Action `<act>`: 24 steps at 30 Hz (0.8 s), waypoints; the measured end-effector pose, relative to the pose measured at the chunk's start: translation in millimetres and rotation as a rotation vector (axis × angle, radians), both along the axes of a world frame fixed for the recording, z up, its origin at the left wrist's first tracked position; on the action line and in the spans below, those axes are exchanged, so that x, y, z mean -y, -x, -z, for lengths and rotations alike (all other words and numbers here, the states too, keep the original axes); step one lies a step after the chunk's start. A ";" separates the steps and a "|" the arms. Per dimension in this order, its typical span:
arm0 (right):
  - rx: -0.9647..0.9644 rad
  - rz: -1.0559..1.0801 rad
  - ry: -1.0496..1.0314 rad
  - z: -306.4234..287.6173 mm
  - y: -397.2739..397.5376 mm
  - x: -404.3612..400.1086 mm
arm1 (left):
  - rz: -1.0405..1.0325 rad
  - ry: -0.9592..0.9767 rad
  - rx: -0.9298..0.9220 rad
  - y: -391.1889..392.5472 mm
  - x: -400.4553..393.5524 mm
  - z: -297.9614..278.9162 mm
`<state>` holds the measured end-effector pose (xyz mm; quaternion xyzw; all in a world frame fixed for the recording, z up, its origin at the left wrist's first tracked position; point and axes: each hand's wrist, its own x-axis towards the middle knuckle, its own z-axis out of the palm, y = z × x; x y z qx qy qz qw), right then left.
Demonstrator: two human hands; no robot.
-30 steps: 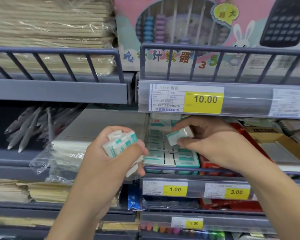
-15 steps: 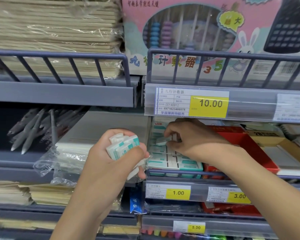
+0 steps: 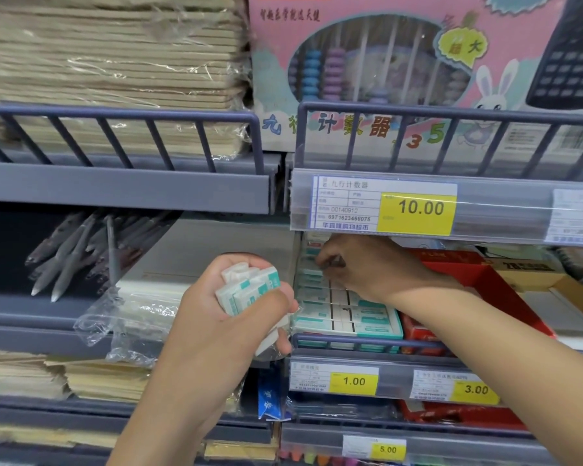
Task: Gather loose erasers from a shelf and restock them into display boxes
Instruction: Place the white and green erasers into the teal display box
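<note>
**Erasers in hand at the shelf**

At the left end of the middle shelf a bundle of grey pens lies in the dark, tips toward the front edge. Beside them sits a wrapped stack of paper with loose plastic film hanging over the shelf's front edge.

The left hand is held up in front of that shelf, fingers and thumb curled tight around a bunch of white and teal erasers.

Just right of it, a display box stands at the shelf's front rail, with erasers laid in rows. The right hand reaches over the back rows of the box under the 10.00 price tag, fingertips bent down and drawn together; whether they pinch an eraser cannot be told.

A red tray lies just right of the box, under the right forearm.
</note>
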<state>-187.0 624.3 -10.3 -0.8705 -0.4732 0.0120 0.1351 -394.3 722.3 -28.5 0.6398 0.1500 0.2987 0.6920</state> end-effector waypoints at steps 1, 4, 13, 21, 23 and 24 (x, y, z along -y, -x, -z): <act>0.007 0.002 -0.013 1.3 -1.0 0.2 | 0.001 -0.006 -0.003 0.0 -0.1 0.2; 0.012 0.007 -0.037 3.5 -2.8 0.6 | 0.001 -0.021 -0.002 -0.8 0.3 0.7; -0.416 -0.065 -0.359 -8.1 22.1 27.7 | 0.019 -0.102 -0.042 0.9 4.0 1.2; -0.638 -0.339 -0.476 -12.8 62.1 53.1 | -0.003 -0.205 -0.106 2.4 11.5 0.0; -0.709 -0.334 -0.556 -11.3 63.9 54.7 | 0.001 -0.188 -0.095 2.8 13.4 -0.8; -0.765 -0.321 -0.603 -9.7 64.7 56.1 | 0.009 -0.177 -0.088 3.3 14.5 -1.3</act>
